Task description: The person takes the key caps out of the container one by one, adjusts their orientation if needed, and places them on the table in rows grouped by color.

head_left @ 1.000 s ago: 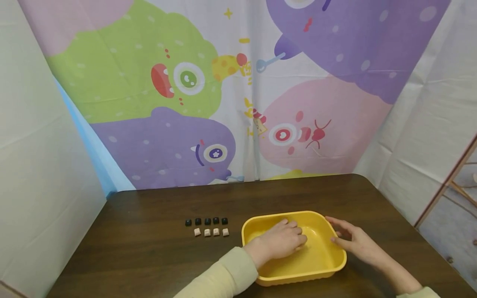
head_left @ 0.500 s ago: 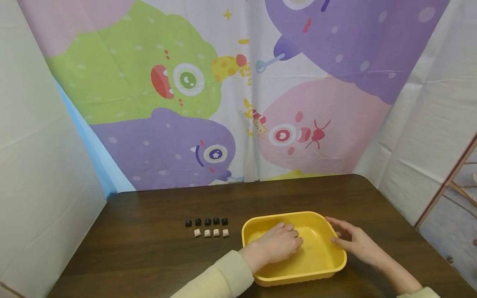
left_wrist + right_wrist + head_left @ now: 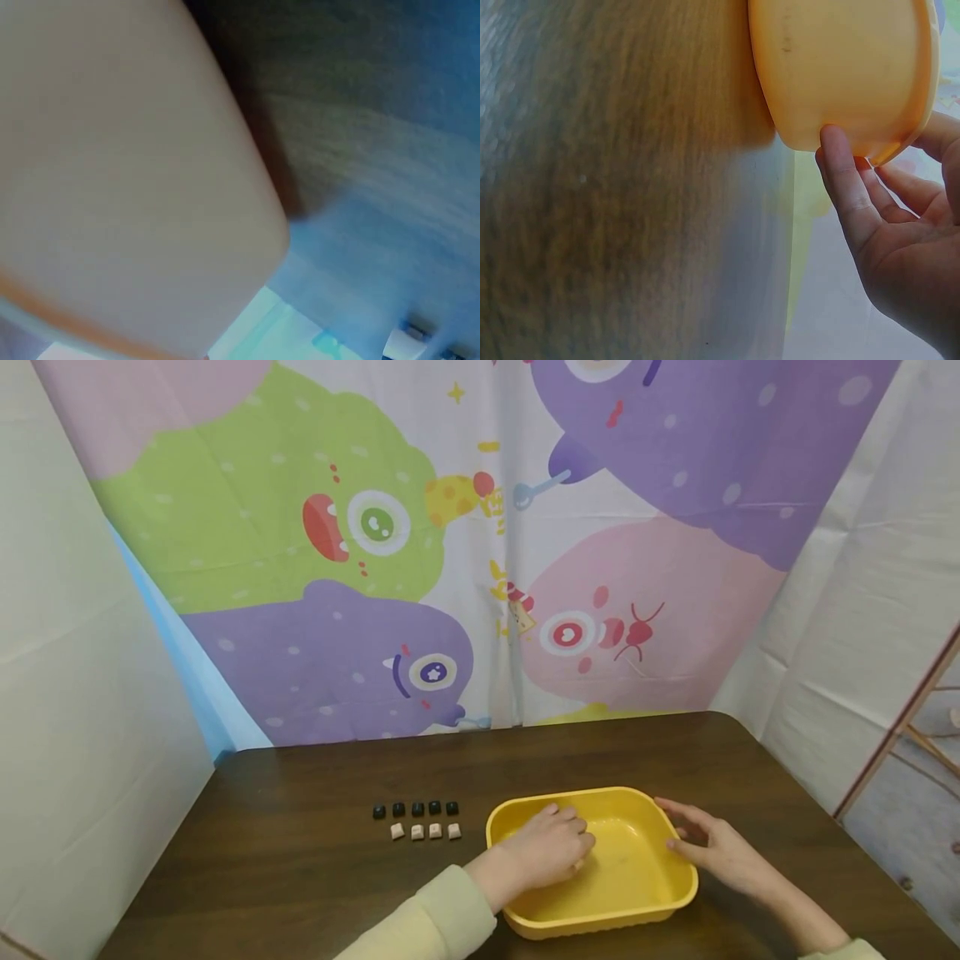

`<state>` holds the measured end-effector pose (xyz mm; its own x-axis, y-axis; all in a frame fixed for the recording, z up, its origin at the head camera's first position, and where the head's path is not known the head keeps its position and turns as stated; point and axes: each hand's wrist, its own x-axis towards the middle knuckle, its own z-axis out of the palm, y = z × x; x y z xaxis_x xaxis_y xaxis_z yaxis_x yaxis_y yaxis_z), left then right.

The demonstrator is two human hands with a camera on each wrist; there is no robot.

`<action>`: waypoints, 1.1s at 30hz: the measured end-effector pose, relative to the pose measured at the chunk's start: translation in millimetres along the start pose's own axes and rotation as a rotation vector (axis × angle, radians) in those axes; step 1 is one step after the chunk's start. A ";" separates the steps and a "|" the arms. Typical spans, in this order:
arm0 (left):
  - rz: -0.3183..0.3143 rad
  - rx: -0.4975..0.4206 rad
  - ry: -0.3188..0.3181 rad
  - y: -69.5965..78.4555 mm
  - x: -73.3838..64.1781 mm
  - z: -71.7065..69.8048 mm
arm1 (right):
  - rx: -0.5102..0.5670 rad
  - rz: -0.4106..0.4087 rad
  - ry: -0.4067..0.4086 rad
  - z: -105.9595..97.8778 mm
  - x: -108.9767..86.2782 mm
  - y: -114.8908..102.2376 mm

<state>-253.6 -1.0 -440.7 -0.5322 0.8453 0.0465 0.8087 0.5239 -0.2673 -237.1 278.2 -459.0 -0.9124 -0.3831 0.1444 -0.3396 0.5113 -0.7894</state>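
Note:
A yellow plastic basin stands on the dark wooden table. Inside it reaches my left hand, back upward and fingers bent down; its fingertips and anything between them are hidden. My right hand holds the basin's right rim, thumb at the edge and fingers along the outer wall, also plain in the right wrist view on the basin. Left of the basin lie two rows of keycaps: several black keycaps behind, several cream keycaps in front. The left wrist view is mostly filled by a blurred pale surface.
A cartoon-printed curtain hangs behind the table's back edge. White cloth walls close in the left and right sides.
My left hand has moved slightly left inside the basin. My right hand stays on the rim, and the keycap rows keep their arrangement.

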 end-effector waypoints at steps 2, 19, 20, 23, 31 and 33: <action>-0.005 0.004 0.000 -1.6 -1.8 -1.8 | 0.004 -0.003 0.001 0.1 -0.2 0.1; -0.022 -0.016 0.003 -13.7 -17.4 -22.6 | 0.008 -0.014 -0.001 0.2 -0.5 0.5; -0.025 -0.012 0.005 -14.4 -18.6 -24.3 | 0.007 -0.014 -0.001 0.1 -0.5 0.3; -0.033 0.004 0.010 -16.8 -22.7 -29.7 | 0.010 -0.012 -0.002 -0.1 -0.2 -0.6; -0.052 0.037 0.091 -26.6 -34.8 -38.5 | 0.007 0.003 -0.009 -0.5 0.1 -0.2; -0.057 0.045 0.114 -28.6 -37.9 -41.3 | 0.009 0.004 -0.009 -0.7 0.0 -0.2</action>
<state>-246.2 -43.7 -395.1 -0.5426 0.8223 0.1714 0.7648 0.5680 -0.3040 -237.2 278.7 -458.4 -0.9114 -0.3882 0.1362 -0.3343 0.5056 -0.7954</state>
